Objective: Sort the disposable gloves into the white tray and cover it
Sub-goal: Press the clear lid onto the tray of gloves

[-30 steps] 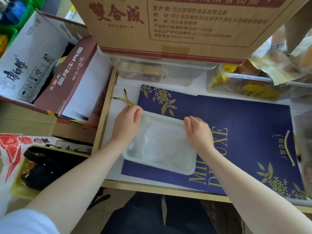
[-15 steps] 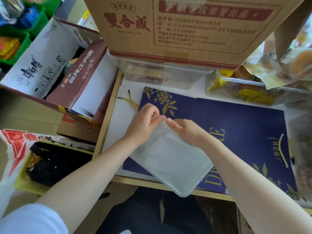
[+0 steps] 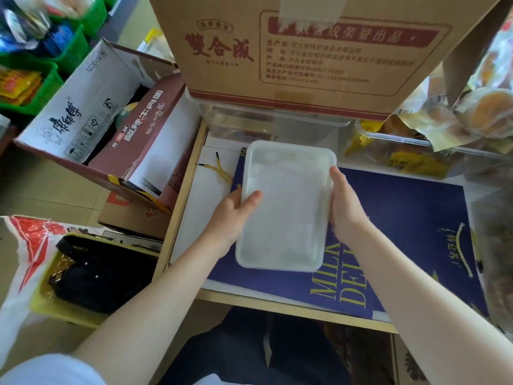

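On our cluttered table (image 3: 191, 229), a brown carton (image 3: 299, 51) hides the clear tubs behind. Over the navy gift bag (image 3: 410, 232), our left hand (image 3: 233, 215) and right hand (image 3: 344, 204) clamp the white tray (image 3: 286, 207); its hazy contents are unreadable.

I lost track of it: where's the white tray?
Head view, centre: the white tray is held between left hand and right hand, over the blue bag.

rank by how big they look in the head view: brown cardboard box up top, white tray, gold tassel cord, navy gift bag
1. brown cardboard box, though it is cut off by the frame and nearer the camera
2. navy gift bag, partly covered
3. white tray
4. gold tassel cord
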Tool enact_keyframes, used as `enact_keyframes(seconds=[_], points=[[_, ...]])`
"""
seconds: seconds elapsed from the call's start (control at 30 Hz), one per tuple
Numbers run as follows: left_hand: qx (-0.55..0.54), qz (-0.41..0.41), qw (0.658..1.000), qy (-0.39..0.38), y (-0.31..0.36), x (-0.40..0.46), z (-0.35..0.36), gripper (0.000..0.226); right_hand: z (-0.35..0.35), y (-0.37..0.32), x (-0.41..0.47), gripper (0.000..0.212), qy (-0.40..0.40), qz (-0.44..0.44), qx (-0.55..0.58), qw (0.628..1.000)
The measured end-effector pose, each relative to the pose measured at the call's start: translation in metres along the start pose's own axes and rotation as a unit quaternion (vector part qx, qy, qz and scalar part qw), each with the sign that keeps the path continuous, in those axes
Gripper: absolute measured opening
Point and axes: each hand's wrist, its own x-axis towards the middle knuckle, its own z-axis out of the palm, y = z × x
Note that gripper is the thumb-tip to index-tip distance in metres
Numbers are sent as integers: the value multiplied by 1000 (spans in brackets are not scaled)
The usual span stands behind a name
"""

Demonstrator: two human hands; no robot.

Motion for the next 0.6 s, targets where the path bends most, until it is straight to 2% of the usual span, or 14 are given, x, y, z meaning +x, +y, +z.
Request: enact_keyframes(seconds=[0.07, 0.13, 0.2, 0.23, 0.33, 0.4, 0.47, 0.53, 0.6], points=[[113, 41, 993, -9, 5, 2, -8, 22, -5, -13, 7, 33, 30, -112, -110, 987], [219, 70, 972, -38, 13, 2, -10, 31, -7, -24, 12, 46, 20, -219, -284, 933], [273, 108, 954, -65, 20, 1, -7, 38, -4, -32, 12, 63, -56, -234, -362, 900], [288, 120, 947, -73, 23, 2, -6, 38, -1, -35, 10, 64, -98, -223, -361, 900], [335, 142, 929, -75, 29, 6, -8, 37, 5, -39, 8, 49, -115, -266, -394, 872], [353, 150, 920, -77, 31, 7, -9, 48, 7, -35, 12, 44, -85, -266, -393, 876], [361, 150, 916, -87, 33, 6, -9, 52, 9, -29, 15, 59, -72, -233, -358, 901], [423, 143, 890, -92, 36, 6, -14, 54, 8, -21, 16, 68, -53, -187, -299, 934], [494, 119, 860, -47, 39, 8, -28, 66, 5, -11, 18, 58, -30, -137, -231, 963]])
